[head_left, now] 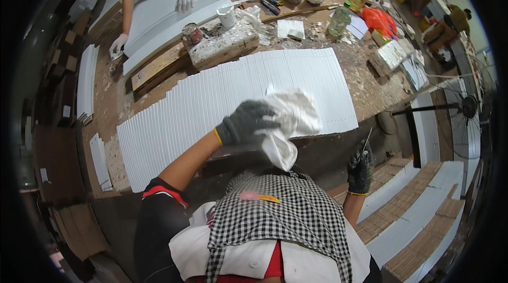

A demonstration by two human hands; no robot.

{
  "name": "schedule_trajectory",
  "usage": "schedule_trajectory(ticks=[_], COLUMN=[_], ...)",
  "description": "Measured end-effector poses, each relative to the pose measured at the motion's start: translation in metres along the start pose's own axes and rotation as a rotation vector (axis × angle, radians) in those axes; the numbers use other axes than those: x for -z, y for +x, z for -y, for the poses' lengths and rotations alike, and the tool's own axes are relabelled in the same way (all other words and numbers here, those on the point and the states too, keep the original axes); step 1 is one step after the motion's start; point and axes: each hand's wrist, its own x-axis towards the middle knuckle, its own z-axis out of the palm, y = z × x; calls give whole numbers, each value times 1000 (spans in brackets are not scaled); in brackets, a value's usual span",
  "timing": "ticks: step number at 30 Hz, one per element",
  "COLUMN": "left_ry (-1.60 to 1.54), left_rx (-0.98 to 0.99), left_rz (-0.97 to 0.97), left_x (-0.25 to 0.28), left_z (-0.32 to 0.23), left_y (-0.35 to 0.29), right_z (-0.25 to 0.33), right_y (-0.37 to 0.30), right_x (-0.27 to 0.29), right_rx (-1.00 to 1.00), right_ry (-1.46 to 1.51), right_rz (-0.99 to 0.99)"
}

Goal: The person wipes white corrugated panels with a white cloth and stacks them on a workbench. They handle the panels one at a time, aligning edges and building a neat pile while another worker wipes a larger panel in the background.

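White cloth (288, 124), soft, light and limp, is bunched in the gloved left hand (244, 122), fingers curled shut on it, over the near edge of the white slat panel (222, 103), just above picture centre. It should gather anywhere; a fistful mid-cloth holds best. At four o'clock the right hand (360, 171) appears to pinch a thin blade-like tool (366, 139), well clear of the panel.

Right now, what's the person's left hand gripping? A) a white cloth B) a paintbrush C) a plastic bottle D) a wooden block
A: the gloved left hand is closed on a white cloth over the row of white slats; the right hand holds a thin metal tool.
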Motion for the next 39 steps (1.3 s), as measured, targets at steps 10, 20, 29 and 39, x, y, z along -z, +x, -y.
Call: schedule_trajectory(ticks=[10, 20, 29, 39], left_ry=[470, 587, 683, 830], left_rx=[1070, 1394, 1326, 1110], left_rz=[-577, -431, -412, -495], left_x=[58, 33, 30, 51], left_z=[59, -59, -55, -94], left_y=[-23, -94, -95, -39], right_z=[4, -13, -14, -25], right_y=[132, 264, 230, 232], right_x=[-110, -8, -7, 44], right_rx=[29, 51, -191, -339], right_ry=[-567, -765, 156, 657], right_rz=[468, 145, -3, 89])
